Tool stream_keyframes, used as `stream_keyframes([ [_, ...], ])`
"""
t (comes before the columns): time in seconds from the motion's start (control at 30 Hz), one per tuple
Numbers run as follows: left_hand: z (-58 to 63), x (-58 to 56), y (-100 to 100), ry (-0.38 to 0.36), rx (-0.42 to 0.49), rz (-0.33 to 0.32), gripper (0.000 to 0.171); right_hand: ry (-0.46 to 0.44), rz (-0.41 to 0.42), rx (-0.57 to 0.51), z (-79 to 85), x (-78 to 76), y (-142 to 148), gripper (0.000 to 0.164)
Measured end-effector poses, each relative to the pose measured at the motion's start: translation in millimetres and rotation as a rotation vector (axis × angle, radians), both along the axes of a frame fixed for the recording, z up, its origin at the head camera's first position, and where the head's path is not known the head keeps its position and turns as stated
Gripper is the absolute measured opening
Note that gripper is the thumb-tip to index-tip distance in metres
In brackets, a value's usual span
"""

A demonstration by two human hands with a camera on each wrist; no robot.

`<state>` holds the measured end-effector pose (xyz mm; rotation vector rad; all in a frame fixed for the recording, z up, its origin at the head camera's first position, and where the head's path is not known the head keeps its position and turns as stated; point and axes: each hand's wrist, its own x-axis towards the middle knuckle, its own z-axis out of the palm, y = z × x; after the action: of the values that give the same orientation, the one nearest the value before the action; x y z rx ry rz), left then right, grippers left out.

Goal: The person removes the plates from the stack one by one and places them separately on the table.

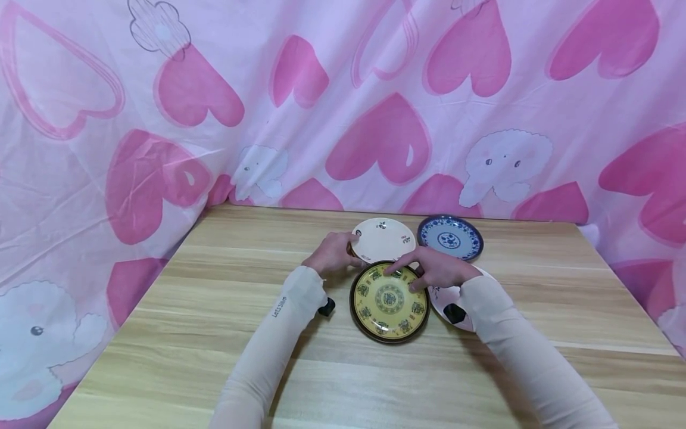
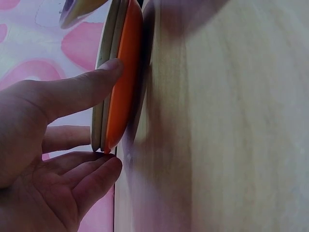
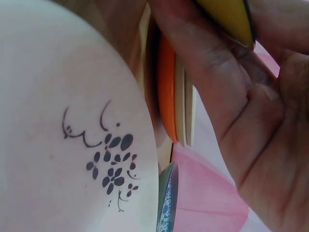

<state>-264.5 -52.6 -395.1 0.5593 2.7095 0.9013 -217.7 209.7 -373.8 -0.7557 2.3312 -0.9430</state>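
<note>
My right hand (image 1: 442,268) grips the far rim of a yellow patterned plate (image 1: 390,301) with a dark brown edge. In the right wrist view, a corner of this yellow plate (image 3: 227,19) shows between the fingers. The left wrist view has it tilted and raised above the table. My left hand (image 1: 333,253) holds the left side of a plate stack, topped by a cream plate (image 1: 383,235) with small dark floral motifs. From the left wrist, an orange plate (image 2: 126,92) is visible at the bottom of that stack, the thumb lying against the stacked rims.
Behind and to the right lies a blue-and-white plate (image 1: 450,239). A white plate (image 3: 72,159) with a dark flower print rests under the right wrist, partly covered. The wooden table (image 1: 214,333) meets a pink heart-patterned cloth (image 1: 375,137) at its back edge.
</note>
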Motion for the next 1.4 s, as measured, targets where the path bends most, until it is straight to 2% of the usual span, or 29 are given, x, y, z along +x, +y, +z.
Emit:
stream_keyframes([
  [0.17, 0.1, 0.0, 0, 0.012, -0.011, -0.001, 0.042, 0.015, 0.021, 0.0, -0.2, 0.7, 0, 0.059],
  [0.37, -0.2, -0.8, 0, 0.049, -0.045, -0.03, 0.042, 0.04, 0.035, 0.014, 0.0, 1.8, -2, 0.058],
  [0.5, -0.6, -1.1, 0, 0.041, -0.04, -0.034, 0.043, 0.044, 0.026, 0.019, -0.9, 2.2, -3, 0.058],
  [0.63, -1.3, -2.0, 0, 0.037, -0.042, -0.044, 0.034, 0.07, 0.015, 0.041, -0.5, 4.1, -3, 0.058],
  [0.73, -1.9, -2.1, 0, 0.04, -0.039, -0.043, 0.033, 0.105, 0.025, 0.065, -0.6, 4.2, -4, 0.057],
  [0.97, -1.8, -1.1, 0, 0.031, -0.043, -0.026, 0.05, 0.18, 0.109, 0.086, -2.6, 3.1, -9, 0.059],
  [1.07, -1.8, -1.1, 0, 0.02, -0.045, -0.019, 0.05, 0.203, 0.118, 0.117, -3.9, 3.5, -11, 0.059],
  [1.27, -2.4, -1.9, 0, 0.022, -0.048, -0.022, 0.051, 0.217, 0.075, 0.232, -3.9, 5.8, -17, 0.058],
  [1.4, -1.9, -1.6, 0, 0.01, -0.039, -0.013, 0.059, 0.232, 0.065, 0.276, -3.2, 7.0, -19, 0.057],
])
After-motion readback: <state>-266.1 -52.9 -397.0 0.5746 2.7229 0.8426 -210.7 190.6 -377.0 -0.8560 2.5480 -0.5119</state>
